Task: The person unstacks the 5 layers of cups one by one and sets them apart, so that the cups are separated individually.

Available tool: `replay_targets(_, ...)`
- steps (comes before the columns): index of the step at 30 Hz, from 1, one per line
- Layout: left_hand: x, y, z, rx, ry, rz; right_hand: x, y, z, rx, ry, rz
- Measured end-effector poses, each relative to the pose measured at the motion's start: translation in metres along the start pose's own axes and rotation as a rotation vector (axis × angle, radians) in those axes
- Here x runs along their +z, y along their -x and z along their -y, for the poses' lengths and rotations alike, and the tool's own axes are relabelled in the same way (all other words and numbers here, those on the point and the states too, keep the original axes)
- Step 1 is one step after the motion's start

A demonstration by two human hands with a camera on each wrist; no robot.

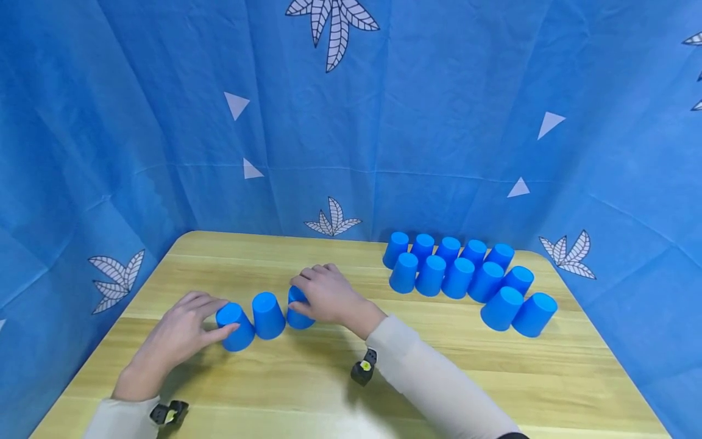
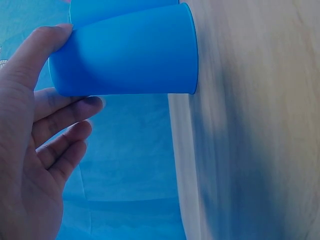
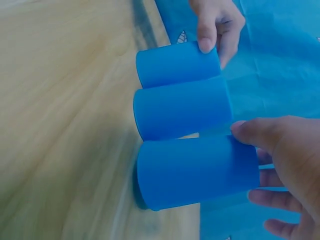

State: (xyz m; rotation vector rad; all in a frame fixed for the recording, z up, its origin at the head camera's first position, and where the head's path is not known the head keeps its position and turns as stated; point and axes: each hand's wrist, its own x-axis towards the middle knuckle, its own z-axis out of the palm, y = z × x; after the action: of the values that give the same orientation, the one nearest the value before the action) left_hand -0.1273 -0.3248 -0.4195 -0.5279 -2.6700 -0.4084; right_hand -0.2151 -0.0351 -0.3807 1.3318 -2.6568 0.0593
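Note:
Three blue cups stand upside down in a short row on the left half of the table. My left hand (image 1: 178,329) holds the leftmost cup (image 1: 237,338) near its closed top, with the thumb on the near side. The middle cup (image 1: 269,318) stands between my hands, untouched by either. My right hand (image 1: 329,297) grips the rightmost cup (image 3: 195,172) by its upper end, thumb in front. A dark shadow lies along that cup's rim in the right wrist view; whether the rim rests fully on the wood cannot be told.
At the back right of the wooden table (image 1: 307,390), several more upside-down blue cups (image 1: 457,279) stand close together in two rows. Two others, including a front cup (image 1: 534,315), are nearer on the right. A blue curtain (image 1: 439,122) surrounds the table's back and sides.

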Motion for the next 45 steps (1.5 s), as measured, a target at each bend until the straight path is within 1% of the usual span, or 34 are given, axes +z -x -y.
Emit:
replay_targets(3, 0.0, 0.0, 0.001, 0.007, -0.004, -0.006, -0.004, 0.006, -0.005, 0.006, -0.025, -0.009)
replay_targets(10, -0.002, 0.001, 0.0, -0.021, 0.006, 0.014, -0.01, 0.026, -0.02, 0.047, -0.079, -0.004)
replay_targets(15, -0.001, 0.0, 0.0, -0.017, 0.006, 0.01, -0.013, 0.043, -0.03, 0.066, -0.109, -0.025)
replay_targets(18, -0.001, -0.002, 0.0, -0.02, 0.007, 0.019, -0.015, 0.053, -0.036, 0.07, -0.118, -0.047)
replay_targets(22, -0.003, -0.003, -0.001, -0.061, 0.015, 0.075, -0.015, 0.068, -0.045, 0.084, -0.12, -0.082)
replay_targets(25, -0.004, -0.003, -0.002, -0.091, 0.019, 0.106, -0.013, 0.077, -0.051, 0.11, -0.133, -0.101)
replay_targets(30, -0.005, -0.001, -0.002, -0.091, 0.017, 0.098, -0.011, 0.09, -0.059, 0.152, -0.125, -0.112)
replay_targets(38, -0.006, 0.002, -0.001, -0.086, 0.028, 0.097, -0.011, 0.112, -0.07, 0.19, -0.107, -0.127)
replay_targets(45, -0.005, 0.0, -0.001, -0.094, 0.026, 0.102, -0.013, 0.134, -0.085, 0.229, -0.087, -0.114)
